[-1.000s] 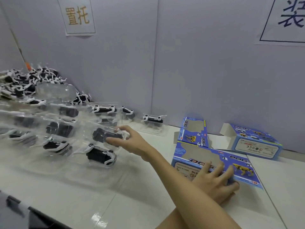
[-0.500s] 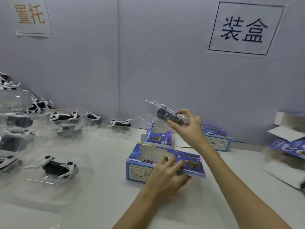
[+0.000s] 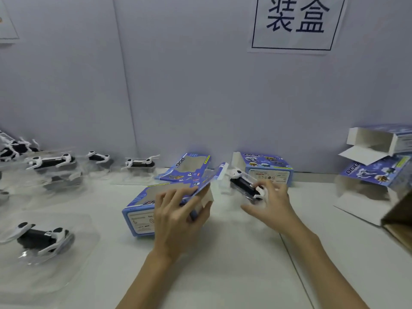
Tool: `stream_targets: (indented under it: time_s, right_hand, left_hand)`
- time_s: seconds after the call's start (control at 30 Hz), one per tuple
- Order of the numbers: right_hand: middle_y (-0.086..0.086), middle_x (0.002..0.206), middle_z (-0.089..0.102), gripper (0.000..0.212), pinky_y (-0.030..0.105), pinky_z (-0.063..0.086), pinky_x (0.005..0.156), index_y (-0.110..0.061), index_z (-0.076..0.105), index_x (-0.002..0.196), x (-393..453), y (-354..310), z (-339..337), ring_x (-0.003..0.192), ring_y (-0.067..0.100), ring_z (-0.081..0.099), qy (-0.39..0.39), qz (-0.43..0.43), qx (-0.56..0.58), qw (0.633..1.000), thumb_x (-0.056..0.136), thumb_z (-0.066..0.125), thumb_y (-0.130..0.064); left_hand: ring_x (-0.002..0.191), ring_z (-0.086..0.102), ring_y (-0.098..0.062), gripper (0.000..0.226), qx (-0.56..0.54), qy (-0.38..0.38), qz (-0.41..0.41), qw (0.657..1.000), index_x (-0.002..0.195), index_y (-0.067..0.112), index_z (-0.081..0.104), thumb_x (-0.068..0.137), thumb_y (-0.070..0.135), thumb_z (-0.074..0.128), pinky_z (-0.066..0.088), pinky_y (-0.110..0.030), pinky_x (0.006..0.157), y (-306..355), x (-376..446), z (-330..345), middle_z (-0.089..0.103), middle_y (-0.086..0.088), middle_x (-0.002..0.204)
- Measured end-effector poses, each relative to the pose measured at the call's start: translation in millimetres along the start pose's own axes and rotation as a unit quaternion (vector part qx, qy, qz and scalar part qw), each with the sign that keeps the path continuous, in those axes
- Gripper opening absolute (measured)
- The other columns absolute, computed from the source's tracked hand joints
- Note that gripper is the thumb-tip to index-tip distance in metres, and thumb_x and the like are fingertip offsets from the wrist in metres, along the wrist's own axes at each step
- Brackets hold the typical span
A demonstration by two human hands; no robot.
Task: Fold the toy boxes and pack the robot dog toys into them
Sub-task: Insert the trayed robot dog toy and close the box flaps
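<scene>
My left hand (image 3: 178,221) grips the blue box (image 3: 156,204), steadying its open end. My right fingers (image 3: 270,188) pinch the tray-held robot dog (image 3: 244,186), aimed to slide inside.

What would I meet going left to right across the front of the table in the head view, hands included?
Robot dog in its clear tray → blue toy box → left hand gripping that box's open end → black-and-white robot dog held by the right hand → brown carton corner.
</scene>
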State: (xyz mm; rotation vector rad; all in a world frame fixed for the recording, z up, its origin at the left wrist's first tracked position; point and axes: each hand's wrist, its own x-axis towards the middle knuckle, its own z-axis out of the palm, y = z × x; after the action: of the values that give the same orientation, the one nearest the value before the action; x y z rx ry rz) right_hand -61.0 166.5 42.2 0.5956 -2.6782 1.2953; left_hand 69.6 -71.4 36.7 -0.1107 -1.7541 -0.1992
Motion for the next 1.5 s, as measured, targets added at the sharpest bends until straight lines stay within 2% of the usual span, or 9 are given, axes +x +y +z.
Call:
stream_targets:
  time_s: [0.1, 0.23, 0.37, 0.47, 0.57, 0.77, 1.03, 1.27, 1.5]
  right_hand:
    - [-0.008, 0.126, 0.025, 0.069, 0.034, 0.035, 0.097, -0.050, 0.044, 0.107, -6, -3, 1, 0.118, 0.016, 0.028, -0.072, 0.013, -0.108, 0.991, 0.054, 0.065, -0.089]
    - [-0.002, 0.106, 0.051, 0.073, 0.039, 0.043, 0.087, -0.032, 0.053, 0.080, -7, -21, -5, 0.102, 0.024, 0.049, -0.004, 0.060, -0.154, 0.986, 0.072, 0.016, -0.095]
    - [-0.010, 0.102, 0.061, 0.051, 0.033, 0.043, 0.068, -0.031, 0.049, 0.094, -11, -21, -19, 0.095, 0.013, 0.062, -0.062, 0.062, -0.193, 0.977, 0.082, 0.062, -0.079]
    - [-0.010, 0.111, 0.061, 0.065, 0.033, 0.041, 0.075, -0.042, 0.037, 0.120, -10, -17, -25, 0.105, 0.014, 0.060, -0.113, 0.065, -0.178, 0.975, 0.076, 0.080, -0.063]
    - [-0.013, 0.112, 0.061, 0.070, 0.032, 0.046, 0.083, -0.046, 0.043, 0.132, -8, -17, -24, 0.100, 0.010, 0.060, -0.105, 0.046, -0.154, 0.981, 0.075, 0.083, -0.060]
    - [-0.013, 0.106, 0.064, 0.046, 0.019, 0.049, 0.085, -0.050, 0.065, 0.110, -8, -9, -41, 0.099, -0.001, 0.061, -0.187, -0.021, -0.078, 0.979, 0.072, 0.090, -0.048]
    - [-0.023, 0.112, 0.070, 0.054, 0.021, 0.047, 0.096, -0.055, 0.066, 0.123, -16, -23, -40, 0.117, -0.007, 0.056, -0.281, -0.081, -0.039, 0.955, 0.077, 0.090, -0.041]
    - [-0.017, 0.106, 0.072, 0.052, 0.032, 0.049, 0.107, -0.046, 0.072, 0.121, -16, -24, -40, 0.109, 0.002, 0.061, -0.240, -0.088, 0.004, 0.967, 0.076, 0.093, -0.032]
    - [-0.015, 0.108, 0.072, 0.055, 0.028, 0.046, 0.104, -0.047, 0.071, 0.123, -13, -21, -51, 0.106, 0.005, 0.064, -0.228, -0.095, 0.061, 0.967, 0.075, 0.092, -0.032]
  left_hand:
    - [0.086, 0.065, -0.023, 0.038, -0.011, -0.012, -0.016, 1.000, 0.125, 0.025, 0.076, 0.087, 0.020, 0.076, 0.044, -0.039, 0.086, 3, 1, -3, 0.071, 0.004, 0.101]
    - [0.091, 0.064, -0.022, 0.050, -0.042, -0.040, -0.019, 0.998, 0.141, 0.019, 0.063, 0.092, 0.026, 0.068, 0.043, -0.041, 0.090, 4, 1, -5, 0.067, 0.003, 0.105]
    - [0.099, 0.064, -0.024, 0.055, -0.067, -0.089, -0.010, 0.994, 0.148, 0.016, 0.056, 0.098, 0.036, 0.053, 0.044, -0.045, 0.091, 6, 0, -7, 0.066, 0.001, 0.110]
    - [0.103, 0.061, -0.018, 0.070, -0.076, -0.144, 0.006, 0.987, 0.156, 0.019, 0.046, 0.088, 0.028, 0.057, 0.041, -0.042, 0.095, 10, -1, -8, 0.063, 0.003, 0.115]
    - [0.108, 0.058, -0.015, 0.081, -0.076, -0.195, 0.010, 0.978, 0.162, 0.023, 0.035, 0.084, 0.026, 0.057, 0.039, -0.040, 0.098, 12, -3, -7, 0.059, 0.004, 0.122]
    - [0.113, 0.052, -0.012, 0.084, -0.063, -0.246, -0.011, 0.967, 0.165, 0.024, 0.022, 0.086, 0.029, 0.047, 0.037, -0.039, 0.101, 15, -3, -8, 0.054, 0.005, 0.128]
    - [0.108, 0.058, -0.016, 0.082, -0.057, -0.290, 0.004, 0.955, 0.163, 0.021, 0.031, 0.083, 0.026, 0.044, 0.037, -0.040, 0.093, 20, 2, -14, 0.057, 0.002, 0.127]
    - [0.109, 0.059, -0.016, 0.078, -0.067, -0.316, 0.013, 0.946, 0.159, 0.019, 0.041, 0.081, 0.026, 0.043, 0.039, -0.040, 0.089, 22, 8, -22, 0.060, 0.000, 0.129]
    - [0.101, 0.060, -0.018, 0.079, -0.068, -0.312, 0.011, 0.947, 0.158, 0.018, 0.043, 0.079, 0.026, 0.047, 0.043, -0.041, 0.087, 21, 13, -27, 0.061, 0.000, 0.123]
